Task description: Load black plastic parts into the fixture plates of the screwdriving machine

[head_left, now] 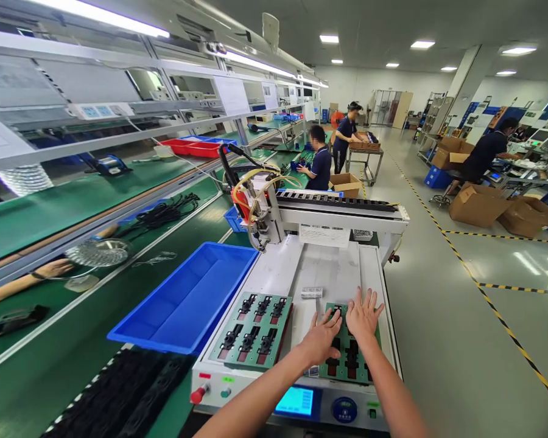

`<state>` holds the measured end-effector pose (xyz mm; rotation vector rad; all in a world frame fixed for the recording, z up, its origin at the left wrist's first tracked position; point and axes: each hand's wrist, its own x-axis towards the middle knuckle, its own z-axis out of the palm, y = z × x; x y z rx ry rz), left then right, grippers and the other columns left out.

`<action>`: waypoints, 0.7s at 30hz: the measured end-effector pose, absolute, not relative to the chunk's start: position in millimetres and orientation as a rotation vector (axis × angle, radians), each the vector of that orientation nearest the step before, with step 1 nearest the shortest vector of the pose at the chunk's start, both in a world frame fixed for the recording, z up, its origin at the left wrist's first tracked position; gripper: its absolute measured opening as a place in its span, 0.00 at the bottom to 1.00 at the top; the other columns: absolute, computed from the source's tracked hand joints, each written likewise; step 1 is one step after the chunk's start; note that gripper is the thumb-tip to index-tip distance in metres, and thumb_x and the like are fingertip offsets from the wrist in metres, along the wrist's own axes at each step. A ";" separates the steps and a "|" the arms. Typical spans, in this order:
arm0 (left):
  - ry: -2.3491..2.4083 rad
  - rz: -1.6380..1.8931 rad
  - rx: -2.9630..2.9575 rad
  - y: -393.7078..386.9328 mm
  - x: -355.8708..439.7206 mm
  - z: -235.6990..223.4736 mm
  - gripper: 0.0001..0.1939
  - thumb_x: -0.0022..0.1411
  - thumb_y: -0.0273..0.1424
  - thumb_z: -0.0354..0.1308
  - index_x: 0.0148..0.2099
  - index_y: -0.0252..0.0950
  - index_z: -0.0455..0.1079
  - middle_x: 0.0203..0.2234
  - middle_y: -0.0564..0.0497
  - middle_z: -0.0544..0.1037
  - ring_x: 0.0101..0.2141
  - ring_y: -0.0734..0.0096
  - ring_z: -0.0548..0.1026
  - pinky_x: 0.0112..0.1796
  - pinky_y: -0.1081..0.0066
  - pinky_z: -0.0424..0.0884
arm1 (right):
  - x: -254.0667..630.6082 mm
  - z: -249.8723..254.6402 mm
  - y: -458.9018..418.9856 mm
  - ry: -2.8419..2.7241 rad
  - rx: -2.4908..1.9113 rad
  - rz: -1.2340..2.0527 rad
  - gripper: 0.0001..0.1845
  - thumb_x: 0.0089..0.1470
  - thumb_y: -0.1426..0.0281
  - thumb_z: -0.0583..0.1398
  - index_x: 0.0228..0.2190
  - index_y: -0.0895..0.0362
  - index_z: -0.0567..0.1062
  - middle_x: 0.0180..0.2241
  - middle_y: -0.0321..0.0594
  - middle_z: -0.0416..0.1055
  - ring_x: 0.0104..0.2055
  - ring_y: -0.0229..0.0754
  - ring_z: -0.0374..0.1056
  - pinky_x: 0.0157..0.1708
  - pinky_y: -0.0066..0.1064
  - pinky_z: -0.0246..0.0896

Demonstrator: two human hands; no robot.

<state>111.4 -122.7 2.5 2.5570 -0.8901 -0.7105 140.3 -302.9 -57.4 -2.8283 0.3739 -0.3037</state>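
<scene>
My left hand (322,338) reaches over the left side of the right-hand green fixture plate (342,368), fingers apart, the fingertips at a black plastic part in its upper row. My right hand (364,311), fingers spread, lies over the plate's upper right and hides the parts beneath. Whether the fingers press on the parts, I cannot tell. Below the hands, a black plastic part (352,353) sits in the plate. Left of it, a second green fixture plate (254,328) carries several black parts in two rows. Both plates rest on the white bed of a benchtop machine (278,267).
The machine's gantry (338,214) spans the back, its tool head (260,207) at the left. A blue tray (187,298) stands left, with black parts (119,389) in front. A control panel with a screen (295,401) and a red button (199,394) lines the front. Co-workers are farther off.
</scene>
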 end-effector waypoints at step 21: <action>-0.660 -0.553 2.010 -37.5 14.6 -36.1 0.32 0.65 0.48 0.62 0.68 0.47 0.69 0.66 0.41 0.75 0.70 0.47 0.64 0.68 0.43 0.57 | 33.2 -40.6 -316.7 0.020 -2.362 -0.655 0.34 0.70 0.45 0.47 0.59 0.58 0.71 0.66 0.60 0.62 0.70 0.68 0.54 0.66 0.67 0.52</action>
